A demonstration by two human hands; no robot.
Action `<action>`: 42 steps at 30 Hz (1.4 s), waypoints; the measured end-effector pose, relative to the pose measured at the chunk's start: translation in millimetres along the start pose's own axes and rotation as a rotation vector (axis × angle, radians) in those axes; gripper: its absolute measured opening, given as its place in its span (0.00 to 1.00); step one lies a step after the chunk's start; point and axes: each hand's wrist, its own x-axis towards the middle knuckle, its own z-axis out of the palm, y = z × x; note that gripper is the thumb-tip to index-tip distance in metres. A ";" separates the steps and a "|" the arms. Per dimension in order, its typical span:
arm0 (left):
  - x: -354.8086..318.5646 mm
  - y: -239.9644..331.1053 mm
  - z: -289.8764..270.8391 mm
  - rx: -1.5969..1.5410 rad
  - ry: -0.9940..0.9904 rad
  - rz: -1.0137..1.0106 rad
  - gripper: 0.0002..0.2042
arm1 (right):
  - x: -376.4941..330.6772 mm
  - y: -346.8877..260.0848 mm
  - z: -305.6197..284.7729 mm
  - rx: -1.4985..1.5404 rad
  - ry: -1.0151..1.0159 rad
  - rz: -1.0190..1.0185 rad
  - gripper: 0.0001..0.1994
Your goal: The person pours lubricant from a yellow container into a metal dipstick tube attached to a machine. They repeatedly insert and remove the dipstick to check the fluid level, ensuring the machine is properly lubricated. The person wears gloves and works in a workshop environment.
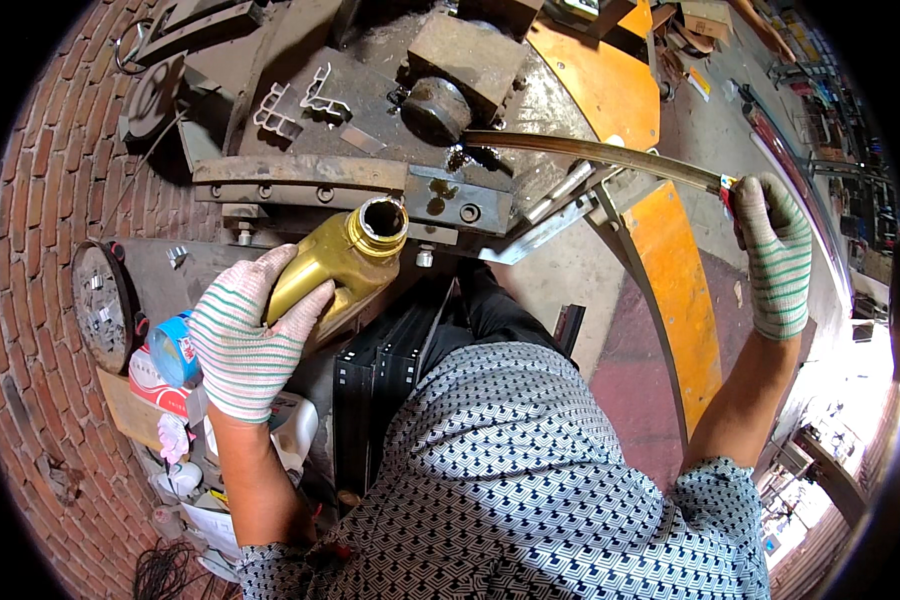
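In my left hand, which wears a white glove with green stripes, I grip a gold plastic bottle. Its wide mouth is uncapped and tips toward the machine. Held out to the right, my gloved right hand closes on the end of a long, thin metal strip, where a small coloured label shows. The strip's other end reaches a dark round roller on the metal machine bed. Dark wet patches lie on the bed below the roller, close to the bottle's mouth.
Cut pieces of metal profile lie on the bed, left of the roller. Orange panels flank the machine on the right. A round tray, a blue tub and a red-and-white box stand by the brick wall.
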 end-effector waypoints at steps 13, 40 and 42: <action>-0.2 -1.6 0.8 -0.003 0.007 0.010 0.20 | -18.3 -18.4 4.4 0.041 0.047 -0.136 0.12; 1.1 1.0 -0.3 0.018 0.002 0.029 0.20 | -33.8 -34.1 8.6 0.008 0.026 -0.253 0.08; 1.4 1.1 -0.5 0.019 0.000 0.030 0.20 | -34.4 -34.6 9.2 0.000 0.035 -0.261 0.08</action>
